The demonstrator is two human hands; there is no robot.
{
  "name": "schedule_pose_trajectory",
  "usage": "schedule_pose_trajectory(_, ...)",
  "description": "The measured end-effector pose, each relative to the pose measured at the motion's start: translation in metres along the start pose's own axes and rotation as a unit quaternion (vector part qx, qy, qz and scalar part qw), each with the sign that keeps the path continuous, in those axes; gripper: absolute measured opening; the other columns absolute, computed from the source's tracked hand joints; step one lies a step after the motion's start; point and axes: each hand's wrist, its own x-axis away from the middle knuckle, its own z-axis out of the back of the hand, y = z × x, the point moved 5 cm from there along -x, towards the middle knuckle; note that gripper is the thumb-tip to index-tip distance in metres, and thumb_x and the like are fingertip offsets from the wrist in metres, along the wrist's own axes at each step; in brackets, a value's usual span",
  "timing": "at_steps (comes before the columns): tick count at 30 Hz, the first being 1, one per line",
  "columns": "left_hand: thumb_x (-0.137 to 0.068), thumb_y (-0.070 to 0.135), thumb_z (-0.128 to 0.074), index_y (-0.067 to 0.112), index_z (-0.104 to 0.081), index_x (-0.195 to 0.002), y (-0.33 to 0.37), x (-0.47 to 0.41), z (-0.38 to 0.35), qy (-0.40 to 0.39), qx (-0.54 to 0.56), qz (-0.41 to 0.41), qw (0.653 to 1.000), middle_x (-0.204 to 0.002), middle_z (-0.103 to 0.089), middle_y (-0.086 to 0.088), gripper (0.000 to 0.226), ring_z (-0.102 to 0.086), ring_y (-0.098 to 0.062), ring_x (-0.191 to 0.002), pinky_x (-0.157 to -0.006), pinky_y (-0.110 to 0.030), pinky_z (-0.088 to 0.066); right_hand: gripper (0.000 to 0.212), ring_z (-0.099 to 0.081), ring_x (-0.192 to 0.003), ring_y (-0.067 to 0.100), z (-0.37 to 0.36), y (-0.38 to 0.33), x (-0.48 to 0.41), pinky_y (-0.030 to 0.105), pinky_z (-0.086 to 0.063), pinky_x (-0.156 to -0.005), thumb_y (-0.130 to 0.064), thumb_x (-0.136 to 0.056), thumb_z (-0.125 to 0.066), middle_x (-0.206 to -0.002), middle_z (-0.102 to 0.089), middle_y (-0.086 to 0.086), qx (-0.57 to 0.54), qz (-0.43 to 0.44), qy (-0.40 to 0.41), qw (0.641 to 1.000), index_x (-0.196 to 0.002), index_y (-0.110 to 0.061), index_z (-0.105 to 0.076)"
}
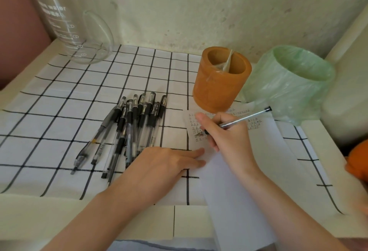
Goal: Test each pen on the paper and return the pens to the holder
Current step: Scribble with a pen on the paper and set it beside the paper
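Note:
My right hand (225, 133) grips a clear pen (247, 118) with a black end, its tip down on the white paper (239, 181) among small rows of written marks. My left hand (159, 165) lies flat with its fingers apart, fingertips pressing the paper's left edge. Several black-grip pens (131, 129) lie in a loose pile on the checked cloth, left of the paper. The orange pen holder (219, 85) stands upright behind the paper; only its dividers show inside.
A green bin lined with a plastic bag (292, 83) stands right of the holder. A glass measuring jug (69, 25) sits at the back left. An orange object (358, 161) pokes in at the right edge. The white checked cloth (59, 111) covers the table.

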Motion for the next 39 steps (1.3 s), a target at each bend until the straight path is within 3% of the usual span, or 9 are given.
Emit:
schedule_pose_trajectory(5, -0.056, 0.011, -0.088, 0.042, -0.07, -0.098, -0.0024, 0.002, -0.0019, 0.007, 0.006, 0.003, 1.0, -0.108, -0.064, 0.027, 0.055, -0.066, 0.005, -0.068, -0.042, -0.017, -0.051, 0.043, -0.041, -0.042, 0.015, 0.0038, 0.0091, 0.0, 0.025, -0.035, -0.047, -0.025, -0.082, -0.073, -0.043, -0.045, 0.006, 0.025, 0.015, 0.039, 0.999, -0.053, -0.008, -0.046)
schedule_pose_trajectory(8, -0.057, 0.011, -0.087, 0.04, -0.071, -0.096, -0.0024, 0.001, -0.0013, 0.016, 0.015, 0.003, 1.0, -0.107, -0.065, 0.026, 0.052, -0.066, 0.006, -0.068, -0.044, -0.015, -0.051, 0.042, -0.043, -0.051, 0.02, 0.0049, 0.0097, 0.0016, 0.028, -0.039, -0.054, -0.016, -0.085, -0.069, -0.052, -0.046, 0.022, 0.058, 0.041, 0.065, 0.995, -0.055, 0.003, -0.045)
schedule_pose_trajectory(12, -0.059, 0.011, -0.086, 0.038, -0.072, -0.095, -0.0013, 0.0003, 0.0011, 0.029, 0.02, 0.0, 0.999, -0.106, -0.066, 0.023, 0.048, -0.067, 0.003, -0.069, -0.047, -0.016, -0.052, 0.038, -0.036, -0.052, 0.019, 0.0059, 0.0116, 0.0027, 0.019, -0.036, -0.052, -0.003, -0.085, -0.062, -0.05, -0.035, 0.015, 0.071, 0.043, 0.077, 0.994, -0.054, 0.003, -0.04)
schedule_pose_trajectory(19, -0.063, 0.008, -0.082, 0.037, -0.072, -0.096, -0.0026, 0.0, 0.0021, 0.031, 0.032, 0.01, 0.999, -0.107, -0.066, 0.022, 0.045, -0.068, 0.0, -0.066, -0.046, -0.02, -0.054, 0.035, -0.037, -0.054, 0.021, 0.0047, 0.0106, 0.0011, 0.019, -0.038, -0.055, -0.001, -0.084, -0.061, -0.056, -0.039, 0.031, 0.066, 0.057, 0.072, 0.994, -0.058, 0.013, -0.04)
schedule_pose_trajectory(26, -0.068, 0.011, -0.073, 0.037, -0.072, -0.097, -0.0042, 0.0003, 0.0014, 0.034, 0.031, 0.011, 0.999, -0.108, -0.066, 0.022, 0.039, -0.069, -0.002, -0.073, -0.048, -0.022, -0.055, 0.037, -0.034, -0.049, 0.01, 0.0021, 0.0099, 0.0009, 0.014, -0.035, -0.052, 0.0, -0.084, -0.062, -0.049, -0.035, 0.008, 0.075, 0.076, 0.058, 0.993, -0.054, 0.005, -0.039)
schedule_pose_trajectory(29, -0.07, 0.015, -0.064, 0.037, -0.072, -0.095, -0.0031, 0.0, 0.0022, 0.033, 0.034, 0.012, 0.999, -0.107, -0.066, 0.022, 0.035, -0.069, -0.002, -0.072, -0.047, -0.022, -0.055, 0.041, -0.03, -0.045, 0.004, 0.0016, 0.0096, 0.0003, 0.011, -0.032, -0.05, 0.001, -0.083, -0.061, -0.044, -0.031, -0.009, 0.084, 0.082, 0.061, 0.991, -0.051, -0.007, -0.036)
schedule_pose_trajectory(33, -0.07, 0.012, -0.075, 0.037, -0.072, -0.098, -0.003, 0.0007, 0.0026, 0.024, 0.041, 0.017, 0.999, -0.108, -0.065, 0.023, 0.038, -0.068, 0.0, -0.074, -0.05, -0.02, -0.055, 0.046, -0.03, -0.043, 0.003, 0.0028, 0.0094, 0.0017, 0.01, -0.03, -0.049, 0.004, -0.082, -0.059, -0.041, -0.029, -0.01, 0.081, 0.086, 0.062, 0.991, -0.05, -0.015, -0.032)
schedule_pose_trajectory(37, -0.077, 0.014, -0.066, 0.038, -0.07, -0.101, -0.0036, -0.0004, 0.0033, 0.015, 0.039, 0.03, 0.999, -0.113, -0.062, 0.026, 0.034, -0.068, -0.001, -0.08, -0.057, -0.02, -0.055, 0.038, -0.045, -0.039, -0.001, 0.0027, 0.0092, 0.0018, 0.012, -0.034, -0.05, 0.005, -0.083, -0.059, -0.044, -0.034, -0.005, 0.063, 0.072, 0.051, 0.994, -0.052, 0.0, -0.037)
schedule_pose_trajectory(39, -0.073, 0.015, -0.067, 0.037, -0.072, -0.098, -0.0029, 0.0001, 0.0039, 0.023, 0.036, 0.023, 0.999, -0.109, -0.065, 0.024, 0.034, -0.068, 0.0, -0.078, -0.053, -0.019, -0.054, 0.042, -0.045, -0.039, -0.002, 0.0027, 0.008, 0.0022, 0.01, -0.033, -0.05, 0.006, -0.083, -0.059, -0.042, -0.033, -0.01, 0.066, 0.078, 0.049, 0.994, -0.05, -0.004, -0.036)
